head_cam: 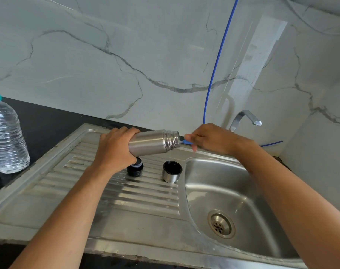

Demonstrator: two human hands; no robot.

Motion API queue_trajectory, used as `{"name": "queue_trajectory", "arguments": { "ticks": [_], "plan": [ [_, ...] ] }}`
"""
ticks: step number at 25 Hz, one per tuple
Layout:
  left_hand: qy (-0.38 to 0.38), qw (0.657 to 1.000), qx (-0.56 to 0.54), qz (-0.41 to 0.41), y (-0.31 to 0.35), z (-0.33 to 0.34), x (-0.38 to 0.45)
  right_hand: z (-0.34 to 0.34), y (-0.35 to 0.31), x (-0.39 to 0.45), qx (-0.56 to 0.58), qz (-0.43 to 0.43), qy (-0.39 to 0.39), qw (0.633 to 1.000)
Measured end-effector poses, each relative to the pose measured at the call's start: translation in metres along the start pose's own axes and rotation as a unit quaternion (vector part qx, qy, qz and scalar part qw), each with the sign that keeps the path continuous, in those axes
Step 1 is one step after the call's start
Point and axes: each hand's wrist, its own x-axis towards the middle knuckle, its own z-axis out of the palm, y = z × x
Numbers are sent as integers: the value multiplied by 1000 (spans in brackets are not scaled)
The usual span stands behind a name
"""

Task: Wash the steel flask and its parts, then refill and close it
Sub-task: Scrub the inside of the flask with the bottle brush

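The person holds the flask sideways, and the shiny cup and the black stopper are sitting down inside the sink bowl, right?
Not quite. The head view shows the cup and stopper on the ribbed drainboard, beside the bowl, not in it. The flask is held sideways.

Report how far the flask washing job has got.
Done: the cup lid and black stopper are off, standing on the drainboard. In hand: left hand holds the flask sideways; right hand aims the blue tube at its mouth. Left: washing parts, refilling, closing.
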Motion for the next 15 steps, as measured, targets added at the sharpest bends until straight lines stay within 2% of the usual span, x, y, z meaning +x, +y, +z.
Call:
{"name": "queue_trajectory", "arguments": {
  "ticks": [1, 2, 4, 5, 6, 7, 8, 10, 11, 13, 15],
  "plan": [
    [3, 1000, 1, -7, -3, -1, 1, 4, 4, 0, -48, -42, 41, 997],
    [8, 1000, -2, -13, -5, -3, 1, 8, 11, -1, -144, -96, 116, 978],
    [12, 1000, -17, -20, -7, -4, 2, 18, 20, -4, -319, -154, 243, 903],
    [15, 999, -25, -19, -7, -4, 2, 20, 19, -6, -360, -165, 282, 874],
    [20, 999, -29, -17, -6, -5, 2, 19, 17, -6, -365, -169, 300, 865],
    [27, 999, -26, -13, -5, -5, 2, 18, 13, -7, -347, -165, 294, 875],
    [38, 999, -17, -6, -4, -4, 2, 14, 7, -8, -315, -148, 261, 900],
    [59, 998, 5, 13, -1, -2, 0, 4, -3, -8, -213, -80, 127, 966],
    [66, 998, 9, 19, 1, -1, -1, -1, -3, -6, -156, -47, 60, 985],
    [69, 997, 15, 33, 2, 0, -1, -9, 1, -7, -54, -25, -9, 998],
    [74, 996, 29, 46, 1, -2, 1, -15, 19, -14, -6, -25, -19, 999]
  ]
}}
